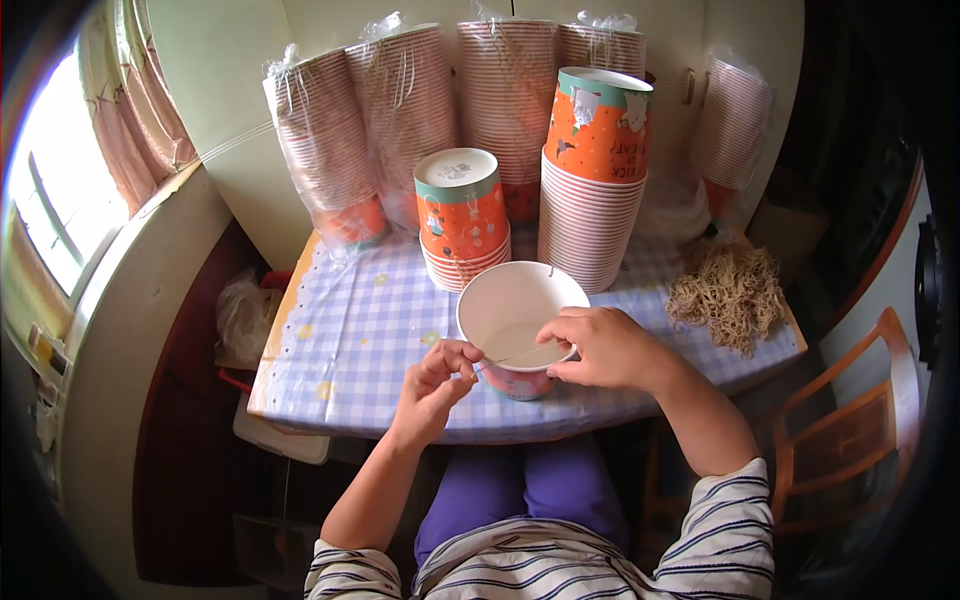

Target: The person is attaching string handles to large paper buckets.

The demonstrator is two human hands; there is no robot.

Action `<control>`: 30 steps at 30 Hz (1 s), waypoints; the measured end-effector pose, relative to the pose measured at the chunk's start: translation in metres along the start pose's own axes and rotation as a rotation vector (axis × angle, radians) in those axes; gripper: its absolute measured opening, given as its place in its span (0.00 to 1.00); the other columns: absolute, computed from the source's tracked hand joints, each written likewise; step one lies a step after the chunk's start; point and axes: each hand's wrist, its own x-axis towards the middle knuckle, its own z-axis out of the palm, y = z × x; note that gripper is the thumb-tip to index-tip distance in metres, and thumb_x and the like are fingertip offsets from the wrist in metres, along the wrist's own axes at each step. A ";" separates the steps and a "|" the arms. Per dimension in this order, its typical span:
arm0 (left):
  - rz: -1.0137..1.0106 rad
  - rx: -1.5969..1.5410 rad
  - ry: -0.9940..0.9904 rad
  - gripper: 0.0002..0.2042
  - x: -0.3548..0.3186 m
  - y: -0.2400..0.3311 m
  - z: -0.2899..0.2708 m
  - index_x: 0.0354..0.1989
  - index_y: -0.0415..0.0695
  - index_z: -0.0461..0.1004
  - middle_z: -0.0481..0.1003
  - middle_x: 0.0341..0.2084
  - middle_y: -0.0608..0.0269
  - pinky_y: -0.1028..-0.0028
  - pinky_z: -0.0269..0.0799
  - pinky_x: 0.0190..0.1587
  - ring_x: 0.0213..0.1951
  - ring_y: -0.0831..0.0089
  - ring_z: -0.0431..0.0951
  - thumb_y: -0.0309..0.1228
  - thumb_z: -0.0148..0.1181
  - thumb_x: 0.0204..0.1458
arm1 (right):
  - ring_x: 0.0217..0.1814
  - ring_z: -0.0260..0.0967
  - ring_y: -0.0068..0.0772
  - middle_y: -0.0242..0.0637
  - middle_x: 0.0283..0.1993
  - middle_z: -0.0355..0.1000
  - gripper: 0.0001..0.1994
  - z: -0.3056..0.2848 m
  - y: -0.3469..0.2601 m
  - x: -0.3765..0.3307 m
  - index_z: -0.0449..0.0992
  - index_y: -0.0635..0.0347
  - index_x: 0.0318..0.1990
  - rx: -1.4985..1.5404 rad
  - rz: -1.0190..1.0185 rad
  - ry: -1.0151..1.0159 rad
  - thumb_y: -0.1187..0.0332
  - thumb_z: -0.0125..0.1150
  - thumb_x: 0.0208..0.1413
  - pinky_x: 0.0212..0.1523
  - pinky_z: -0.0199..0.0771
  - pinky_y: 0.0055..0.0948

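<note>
In front of me at the table's near edge stands an upright paper bucket [487, 298], white inside with a printed outside. A thin tan string [520, 354] stretches across the near part of its mouth. My left hand [432, 388] pinches one end of the string just outside the near left rim. Over the right side of the rim reaches my right hand [608, 348], its fingers inside and its thumb by the outer wall. Those fingertips meet the string's other end; whether they also press the wall is hard to see. A short bit of string pokes up at the far rim.
Behind the bucket are a short stack [462, 215] and a tall stack [592, 215] of upturned orange buckets. Several plastic-wrapped stacks [405, 100] line the back. A tangled pile of strings [730, 297] lies at the right on the checked tablecloth [350, 330]. A wooden chair [850, 430] stands right.
</note>
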 end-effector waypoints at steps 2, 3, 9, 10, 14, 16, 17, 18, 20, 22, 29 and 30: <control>-0.027 -0.100 0.029 0.03 0.002 0.001 0.006 0.26 0.41 0.71 0.71 0.42 0.58 0.72 0.60 0.51 0.46 0.73 0.69 0.21 0.51 0.48 | 0.31 0.72 0.35 0.38 0.29 0.72 0.15 -0.006 -0.003 0.002 0.75 0.61 0.40 -0.019 -0.014 0.037 0.69 0.65 0.41 0.34 0.72 0.30; -0.057 -0.199 0.059 0.04 0.003 0.002 0.008 0.26 0.42 0.71 0.73 0.42 0.57 0.72 0.59 0.51 0.45 0.72 0.69 0.21 0.50 0.49 | 0.31 0.72 0.34 0.38 0.29 0.73 0.15 -0.012 -0.008 0.003 0.75 0.62 0.39 0.017 0.024 0.002 0.69 0.64 0.42 0.34 0.72 0.30; -0.089 -0.387 0.044 0.03 0.002 0.014 0.011 0.31 0.44 0.70 0.76 0.40 0.54 0.71 0.61 0.50 0.44 0.73 0.71 0.23 0.49 0.53 | 0.30 0.71 0.28 0.38 0.33 0.74 0.12 -0.023 -0.012 0.020 0.76 0.63 0.40 0.299 0.001 -0.003 0.73 0.60 0.45 0.33 0.71 0.27; -0.088 -0.385 0.044 0.03 0.002 0.016 0.012 0.31 0.44 0.70 0.76 0.40 0.54 0.71 0.61 0.50 0.44 0.73 0.71 0.23 0.49 0.53 | 0.32 0.72 0.31 0.40 0.33 0.75 0.11 -0.026 -0.019 0.023 0.76 0.64 0.39 0.333 -0.018 -0.006 0.73 0.59 0.46 0.35 0.72 0.28; -0.150 -0.552 0.096 0.03 0.004 0.019 0.015 0.33 0.43 0.70 0.76 0.36 0.56 0.72 0.66 0.45 0.39 0.73 0.74 0.27 0.50 0.57 | 0.31 0.70 0.28 0.37 0.32 0.74 0.09 -0.012 -0.025 0.039 0.77 0.63 0.37 0.372 -0.195 0.054 0.75 0.58 0.47 0.33 0.69 0.26; -0.169 -0.598 0.109 0.04 0.005 0.017 0.016 0.34 0.42 0.71 0.77 0.35 0.57 0.74 0.68 0.43 0.36 0.74 0.74 0.27 0.51 0.57 | 0.27 0.68 0.23 0.33 0.30 0.74 0.08 -0.004 -0.027 0.047 0.77 0.61 0.37 0.383 -0.292 0.093 0.75 0.59 0.47 0.28 0.67 0.24; -0.184 -0.582 0.138 0.04 0.004 0.015 0.017 0.36 0.40 0.72 0.77 0.34 0.58 0.75 0.69 0.40 0.34 0.75 0.75 0.27 0.52 0.57 | 0.27 0.68 0.23 0.33 0.30 0.74 0.08 -0.001 -0.029 0.051 0.77 0.61 0.37 0.384 -0.294 0.094 0.75 0.59 0.47 0.28 0.67 0.24; -0.200 -0.565 0.166 0.05 0.004 0.013 0.016 0.38 0.39 0.73 0.77 0.33 0.59 0.77 0.70 0.37 0.31 0.76 0.75 0.27 0.53 0.57 | 0.28 0.69 0.23 0.34 0.30 0.74 0.08 0.001 -0.031 0.054 0.77 0.62 0.36 0.410 -0.299 0.064 0.75 0.59 0.47 0.29 0.68 0.24; -0.193 -0.508 0.144 0.06 0.002 0.011 0.014 0.39 0.38 0.73 0.77 0.32 0.60 0.78 0.70 0.37 0.31 0.77 0.75 0.26 0.55 0.56 | 0.30 0.72 0.24 0.36 0.30 0.76 0.07 0.002 -0.037 0.058 0.78 0.63 0.35 0.465 -0.244 -0.018 0.74 0.59 0.47 0.32 0.70 0.23; -0.186 -0.451 0.123 0.06 0.001 0.010 0.013 0.39 0.38 0.74 0.77 0.30 0.61 0.79 0.70 0.36 0.31 0.77 0.74 0.26 0.56 0.55 | 0.30 0.72 0.24 0.36 0.30 0.76 0.07 0.004 -0.039 0.063 0.78 0.63 0.35 0.482 -0.223 -0.039 0.74 0.59 0.47 0.32 0.70 0.23; -0.121 -0.244 0.110 0.05 -0.002 0.009 0.013 0.35 0.36 0.75 0.77 0.28 0.62 0.79 0.70 0.34 0.28 0.79 0.73 0.25 0.58 0.54 | 0.36 0.72 0.33 0.37 0.32 0.74 0.05 0.025 -0.028 0.067 0.77 0.62 0.31 0.374 -0.175 0.198 0.74 0.60 0.44 0.38 0.71 0.30; -0.127 -0.266 0.103 0.04 -0.001 0.007 0.012 0.35 0.36 0.74 0.76 0.28 0.62 0.79 0.69 0.33 0.28 0.79 0.73 0.25 0.57 0.54 | 0.38 0.71 0.35 0.37 0.34 0.73 0.04 0.024 -0.028 0.062 0.76 0.61 0.29 0.243 -0.189 0.336 0.74 0.62 0.44 0.40 0.70 0.31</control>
